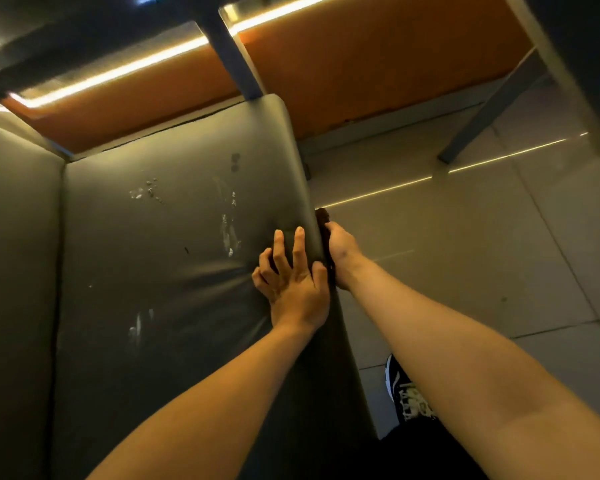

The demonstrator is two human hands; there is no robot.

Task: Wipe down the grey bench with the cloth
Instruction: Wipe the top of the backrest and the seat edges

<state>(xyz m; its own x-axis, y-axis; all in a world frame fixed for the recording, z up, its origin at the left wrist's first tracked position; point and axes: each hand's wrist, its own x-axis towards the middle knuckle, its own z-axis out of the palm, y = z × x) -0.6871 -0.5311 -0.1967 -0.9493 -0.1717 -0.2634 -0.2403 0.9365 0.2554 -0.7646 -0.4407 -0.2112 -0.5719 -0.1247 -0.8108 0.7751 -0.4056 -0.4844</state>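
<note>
- Left hand (pixel 293 285) presses, fingers spread, on the grey bench (pixel 160 237) seat by its front edge.
- Right hand (pixel 340 252) grips the dark cloth (pixel 323 216) against that edge's side.

Grey bench (pixel 160 237) with whitish smears, dark brown cloth (pixel 323 216), orange panel (pixel 378 64), black-and-white shoe (pixel 407 393)

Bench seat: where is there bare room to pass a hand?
Bare seat lies between the backrest and the whitish streaks. Crowded at the front edge: left hand, right hand, cloth.
</note>
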